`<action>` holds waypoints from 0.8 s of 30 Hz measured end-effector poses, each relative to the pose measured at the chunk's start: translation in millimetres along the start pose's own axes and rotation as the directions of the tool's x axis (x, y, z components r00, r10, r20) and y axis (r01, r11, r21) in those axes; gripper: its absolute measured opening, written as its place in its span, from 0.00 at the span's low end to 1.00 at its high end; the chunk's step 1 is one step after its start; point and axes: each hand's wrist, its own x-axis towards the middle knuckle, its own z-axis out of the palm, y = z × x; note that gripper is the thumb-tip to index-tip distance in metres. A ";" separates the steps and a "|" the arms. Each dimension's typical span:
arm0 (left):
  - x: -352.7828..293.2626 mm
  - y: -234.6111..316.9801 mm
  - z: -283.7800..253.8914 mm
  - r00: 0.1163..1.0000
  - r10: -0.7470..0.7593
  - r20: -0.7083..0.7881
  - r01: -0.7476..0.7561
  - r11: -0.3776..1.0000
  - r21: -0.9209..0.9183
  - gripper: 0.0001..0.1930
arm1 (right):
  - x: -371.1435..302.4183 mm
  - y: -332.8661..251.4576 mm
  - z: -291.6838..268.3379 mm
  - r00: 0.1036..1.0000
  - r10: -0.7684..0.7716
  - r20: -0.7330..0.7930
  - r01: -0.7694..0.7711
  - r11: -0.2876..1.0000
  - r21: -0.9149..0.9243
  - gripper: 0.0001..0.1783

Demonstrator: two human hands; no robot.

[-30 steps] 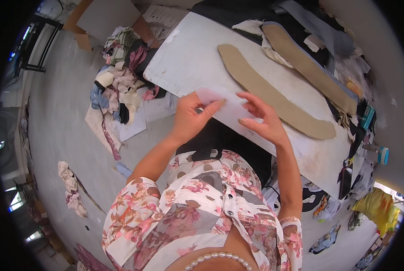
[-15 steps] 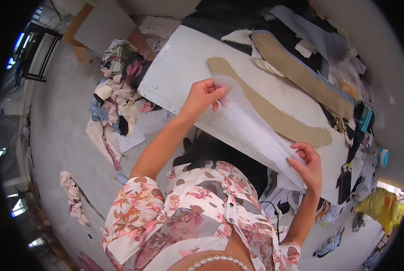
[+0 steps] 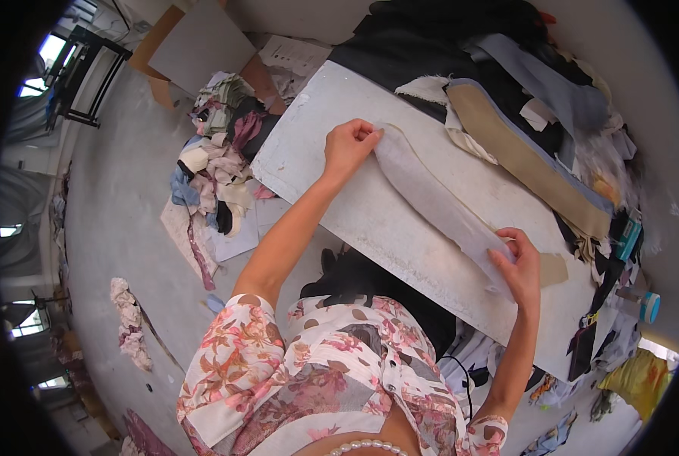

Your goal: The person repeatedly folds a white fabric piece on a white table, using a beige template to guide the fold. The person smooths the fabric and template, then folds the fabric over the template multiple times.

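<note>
My left hand (image 3: 352, 148) pinches the far-left end of the sheer white strip (image 3: 431, 197); my right hand (image 3: 518, 266), loosely curled, grips its near-right end over the tan piece (image 3: 554, 269) on the table (image 3: 400, 247). Uneven pulling could skew or crease it.

On the person's side of the white strip (image 3: 431, 199), the bench (image 3: 309, 156) lies bare to its near edge, room for a low pass. Beyond the strip runs another bare lane, closed by a stack of tan panels (image 3: 525, 148) and, farther off, dark cloth (image 3: 389, 49). The left grip (image 3: 350, 149) blocks the strip's left end, with bare surface further left; the right grip (image 3: 517, 264) blocks its right end.
</note>
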 end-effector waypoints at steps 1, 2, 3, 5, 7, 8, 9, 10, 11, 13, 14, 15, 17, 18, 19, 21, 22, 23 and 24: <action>1.2 -0.6 0.5 1.000 0.006 0.000 -0.006 1.000 0.022 0.11 | 0.5 -0.5 -0.6 1.000 0.003 -0.006 -0.003 1.000 -0.001 0.19; 1.9 -0.8 0.9 1.000 0.012 -0.001 -0.012 0.999 0.044 0.11 | 1.1 -0.3 -0.8 1.000 0.006 -0.011 -0.006 1.000 -0.001 0.19; 2.4 -0.8 1.4 1.000 0.018 0.001 -0.018 0.998 0.066 0.11 | 1.7 1.1 -2.1 1.000 -0.001 -0.008 0.001 1.000 -0.016 0.19; 3.1 -0.9 2.0 0.999 0.036 -0.008 -0.034 0.992 0.125 0.11 | 3.4 4.2 -5.0 1.000 -0.013 -0.001 0.013 0.999 -0.047 0.19; 2.5 0.8 3.0 0.999 0.038 -0.011 -0.036 0.985 0.169 0.12 | 3.6 2.7 -5.7 1.000 -0.018 -0.003 0.018 0.999 -0.050 0.19; 3.1 2.7 2.5 0.999 0.034 -0.011 -0.032 0.983 0.183 0.12 | 4.1 1.1 -6.1 1.000 -0.020 -0.005 0.020 0.998 -0.052 0.20; 3.1 4.4 1.8 0.999 0.029 -0.013 -0.026 0.980 0.199 0.12 | 4.7 -1.2 -6.0 1.000 -0.011 -0.006 0.011 0.998 -0.064 0.20; 3.4 3.2 1.7 0.999 0.034 -0.024 -0.028 0.978 0.209 0.12 | 5.5 -4.2 -5.2 1.000 -0.003 -0.008 0.002 0.997 -0.075 0.20; 3.7 1.2 1.7 0.999 0.038 -0.033 -0.030 0.975 0.218 0.11 | 6.3 -5.5 -4.7 1.000 0.006 -0.010 -0.007 0.996 -0.087 0.20; 2.1 8.1 1.7 0.999 0.024 -0.025 -0.015 0.959 0.283 0.11 | 7.6 -2.1 -5.8 1.000 0.006 -0.015 -0.008 0.994 -0.108 0.20; 1.8 13.2 0.1 1.000 0.002 -0.011 0.002 0.941 0.339 0.12 | 8.0 -0.5 -6.4 1.000 0.006 -0.017 -0.008 0.993 -0.118 0.20; -0.3 19.2 -0.4 1.000 -0.022 0.002 0.020 0.919 0.394 0.13 | 8.3 -0.1 -6.8 1.000 0.005 -0.021 -0.008 0.992 -0.128 0.20; -8.8 24.3 7.6 0.962 0.271 -0.041 -0.227 0.870 0.437 0.15 | 8.6 0.4 -6.6 1.000 0.003 -0.028 -0.008 0.989 -0.147 0.20; -12.6 24.8 13.0 0.911 0.409 -0.060 -0.339 0.821 0.460 0.17 | 8.7 0.1 -6.0 1.000 -0.005 -0.029 0.000 0.989 -0.148 0.20; -14.0 23.8 20.6 0.882 0.470 0.040 -0.416 0.734 0.537 0.19 | 8.6 -0.1 -5.3 0.999 -0.013 -0.030 0.008 0.989 -0.149 0.20; -15.3 18.3 37.5 0.797 0.548 0.253 -0.562 0.520 0.643 0.22 | 9.2 1.1 -5.2 0.999 -0.028 -0.037 0.021 0.985 -0.170 0.20; -14.5 15.6 42.4 0.842 0.417 0.342 -0.539 0.611 0.580 0.25 | 9.7 2.5 -5.4 0.999 -0.035 -0.042 0.026 0.981 -0.191 0.20; -14.6 12.5 44.7 0.844 0.404 0.354 -0.536 0.586 0.609 0.25 | 10.2 3.8 -5.4 0.998 -0.042 -0.046 0.031 0.977 -0.211 0.21; -14.5 12.4 47.4 0.843 0.392 0.369 -0.537 0.558 0.633 0.25 | 10.2 5.3 -5.5 0.997 -0.054 -0.062 0.037 0.969 -0.245 0.21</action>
